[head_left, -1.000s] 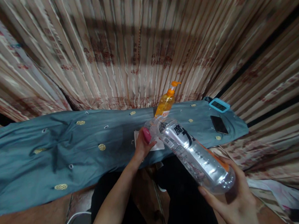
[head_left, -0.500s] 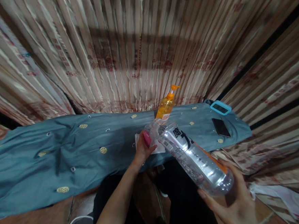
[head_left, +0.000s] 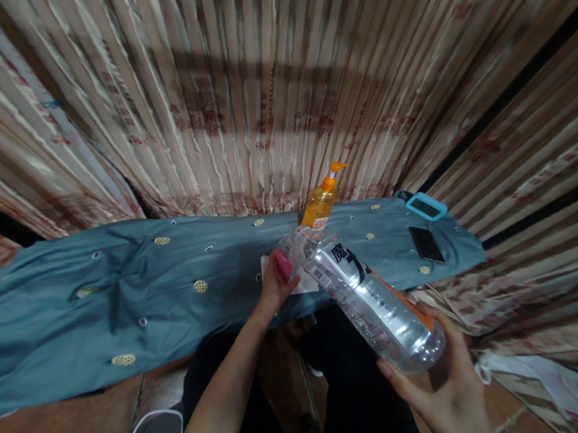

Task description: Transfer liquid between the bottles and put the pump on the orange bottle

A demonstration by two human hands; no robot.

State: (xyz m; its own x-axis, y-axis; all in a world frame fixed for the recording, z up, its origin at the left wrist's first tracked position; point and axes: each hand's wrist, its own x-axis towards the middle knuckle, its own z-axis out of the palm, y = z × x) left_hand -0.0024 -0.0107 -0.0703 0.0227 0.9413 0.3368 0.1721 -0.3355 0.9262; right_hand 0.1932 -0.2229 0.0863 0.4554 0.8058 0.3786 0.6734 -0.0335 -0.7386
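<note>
Right hand (head_left: 444,390): at 5 o'clock in the view, palm up, fingers curled around the base of a clear plastic bottle (head_left: 368,297), carrying its weight.
Bottle: large, see-through, lay tilted in the air, base low at 5 o'clock, neck high toward the centre; black characters on the label near the shoulder, an orange strip along its far side.
Left hand (head_left: 277,284): just below centre, thumb and fingers closed on the neck end of the bottle; thumbnail painted pink. Whether a cap sat under the fingers could not be told.
White paper (head_left: 303,281): lay flat on the cloth right behind the left hand, partly hidden by hand and bottle neck.
Pump bottle (head_left: 320,203): orange, upright, at 12 o'clock from the bottle's neck, near the back edge of the counter (head_left: 126,300).
Counter: covered by a blue-grey cloth with small yellow patches, ran from 9 o'clock to 3 o'clock.
Phone (head_left: 426,244): dark, flat on the cloth at 2 o'clock, well apart from the hands.
Blue-framed device (head_left: 425,206): just beyond the phone, at the counter's far right corner.
Curtain (head_left: 260,93): striped, beige and red-brown, filled the whole background behind the counter.
White cable (head_left: 145,428): looped at 7 o'clock, low beside the person's left forearm.
</note>
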